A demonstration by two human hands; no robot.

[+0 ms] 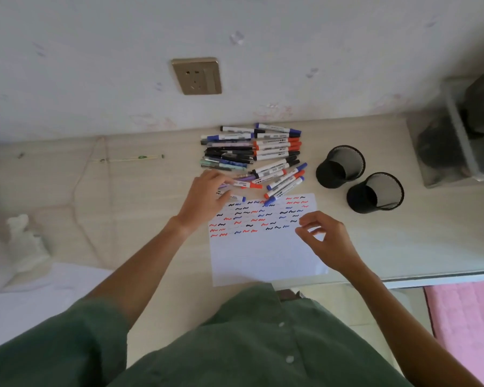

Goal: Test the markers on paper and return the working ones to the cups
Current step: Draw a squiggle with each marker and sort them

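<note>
Our left hand hid some markers, fingers seemingly touching one; right hand hovered, fingers loosely curled, over scribbled paper.

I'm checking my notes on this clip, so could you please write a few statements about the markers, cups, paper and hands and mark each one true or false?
1. Both mesh cups hold markers. False: both look empty.
2. The paper carries red, blue and black squiggles. True.
3. The left hand reaches into the marker pile. True.
4. The right hand holds a marker. False: it hovers over the paper's right edge, holding nothing.
5. The cups stand left of the pile. False: they stand to its right.
</note>
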